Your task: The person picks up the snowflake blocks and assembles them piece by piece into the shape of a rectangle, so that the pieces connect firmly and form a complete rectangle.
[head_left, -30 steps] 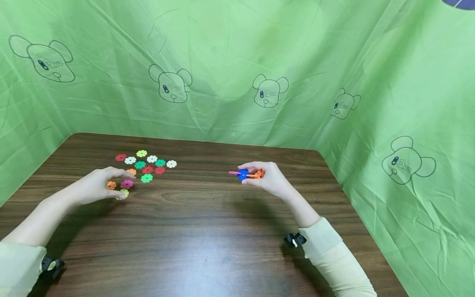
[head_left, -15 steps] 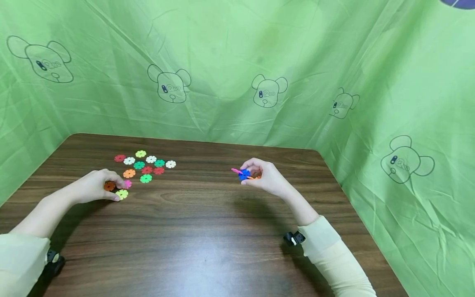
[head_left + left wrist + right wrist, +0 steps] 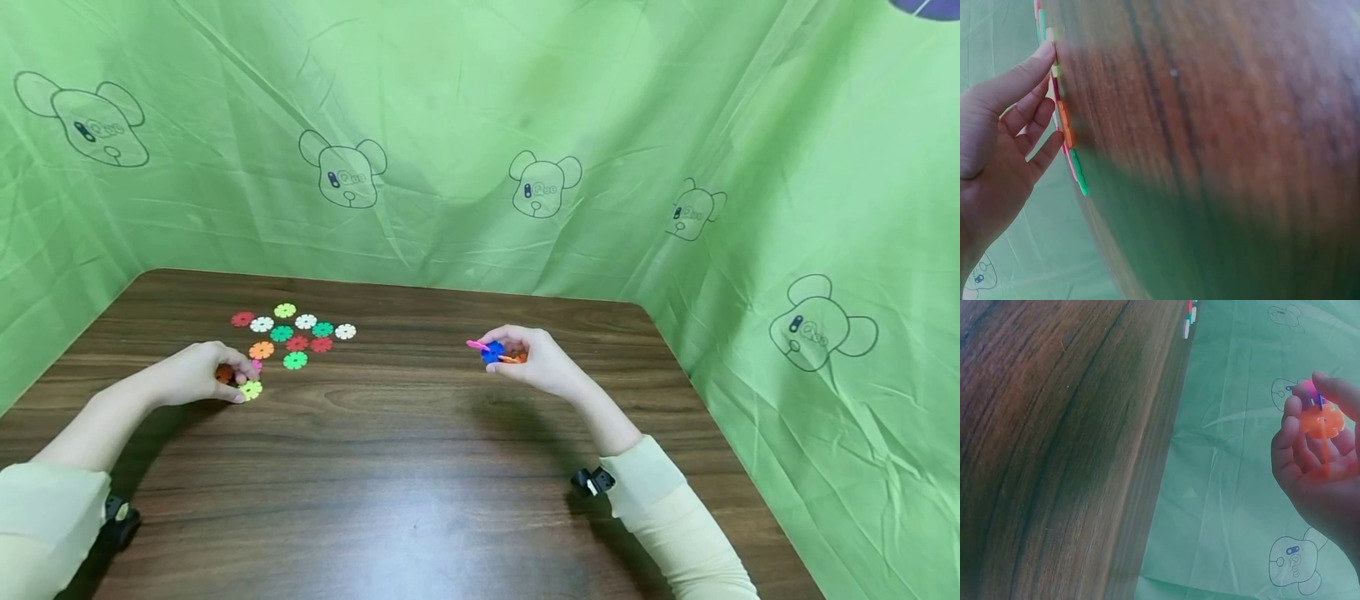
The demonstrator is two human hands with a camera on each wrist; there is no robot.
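At the table's left, my left hand [image 3: 198, 375] pinches a yellow-green interlocking disc [image 3: 251, 390] at its edge between thumb and fingers. An orange disc [image 3: 224, 373] lies under the palm, and a pink disc [image 3: 257, 365] is mostly hidden by the fingertips. The left wrist view shows the thumb tip against a pale yellow edge [image 3: 1052, 35]. On the right, above the table, my right hand [image 3: 542, 360] holds several joined discs: a blue disc [image 3: 492, 352], a pink disc [image 3: 476, 345] seen edge-on and orange discs [image 3: 1324, 422] partly inside the curled fingers.
Loose discs lie flat beyond the left hand, among them a green disc [image 3: 295, 360], an orange disc [image 3: 261, 350], a white disc [image 3: 345, 332] and a red disc [image 3: 242, 319]. A green curtain [image 3: 450, 150] hangs around the wooden table [image 3: 420, 467].
My left hand has come down onto the yellow-green disc, its fingers closing in; the disc has shifted slightly. The right hand stays nearly in place, its joined discs turned a little.
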